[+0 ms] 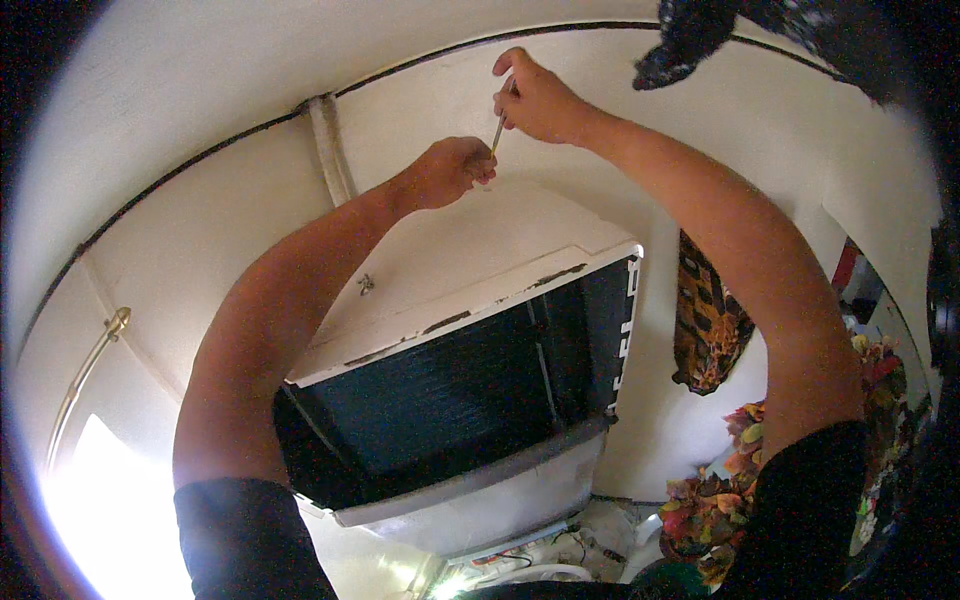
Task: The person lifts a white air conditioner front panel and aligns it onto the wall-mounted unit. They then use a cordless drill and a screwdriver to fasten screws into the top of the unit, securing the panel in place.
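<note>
My raised right hand [535, 95] grips a slender rod-like tool [499, 131], perhaps a screwdriver, with its forefinger curled above it. My left hand [450, 172] is closed at the tool's lower end, just above the sloping top of a white wall-mounted unit [470, 260], which looks like an air conditioner. The unit's edge has dark worn patches, and its front shows a dark mesh panel [440, 400] over a pale lower housing. A small metal fitting [366, 285] sits on the top, beside my left forearm. What the tool's lower end touches is hidden by my fingers.
A metal rod [75, 400] and bright light are at left. A patterned hanging [705, 310] and autumn-coloured artificial leaves [690, 500] are at right. A vertical pipe [330, 150] rises behind the unit. A dark speckled object [680, 50] hangs at top right. Clutter lies below.
</note>
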A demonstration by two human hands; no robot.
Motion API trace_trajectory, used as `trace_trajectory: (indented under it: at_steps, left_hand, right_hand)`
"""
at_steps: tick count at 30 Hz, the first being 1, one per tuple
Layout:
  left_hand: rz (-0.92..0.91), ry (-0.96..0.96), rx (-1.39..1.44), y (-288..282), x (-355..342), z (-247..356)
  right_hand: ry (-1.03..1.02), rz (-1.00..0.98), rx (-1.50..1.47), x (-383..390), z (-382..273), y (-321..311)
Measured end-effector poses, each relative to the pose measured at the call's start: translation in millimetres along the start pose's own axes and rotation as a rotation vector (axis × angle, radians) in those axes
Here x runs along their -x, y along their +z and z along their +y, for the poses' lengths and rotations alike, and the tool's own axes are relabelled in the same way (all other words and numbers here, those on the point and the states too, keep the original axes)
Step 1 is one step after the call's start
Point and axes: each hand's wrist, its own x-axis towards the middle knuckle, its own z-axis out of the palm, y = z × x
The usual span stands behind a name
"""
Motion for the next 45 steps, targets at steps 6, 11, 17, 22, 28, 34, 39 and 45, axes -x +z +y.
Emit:
trace_trajectory:
  at_steps: [6, 11, 17, 22, 28, 34, 39, 45]
  left_hand:
    - [-0.178, -0.074, -0.197, -1.5, -20.9, -34.2]
    - [-0.22, 0.27, -0.62, 0.4, -42.6, -73.3]
    - [-0.196, 0.097, -0.622, 18.6, -51.9, -93.4]
    - [-0.283, 0.35, -1.029, 20.6, -44.1, -78.2]
    - [-0.194, 0.014, -0.483, 15.6, -38.4, -76.3]
    - [-0.185, 0.061, -0.587, 17.9, -42.6, -91.7]
    - [-0.089, -0.141, -0.253, 19.8, -37.2, -86.5]
    - [-0.011, -0.064, -0.102, 19.1, -31.4, -79.4]
  right_hand:
    - [-0.043, -0.044, 0.072, -9.3, 11.2, 28.3]
    - [-0.084, -0.09, 0.112, -16.2, 21.5, 44.5]
    - [-0.198, -0.089, 0.17, -20.0, 36.3, 57.6]
    - [-0.102, -0.219, 0.142, -26.3, 42.4, 62.0]
    - [-0.075, -0.312, 0.092, -30.8, 46.0, 66.0]
    - [-0.063, -0.362, 0.111, -32.9, 46.8, 70.3]
    - [-0.026, -0.415, 0.137, -47.0, 52.6, 68.2]
    - [-0.143, -0.556, 0.447, -58.3, 49.3, 63.3]
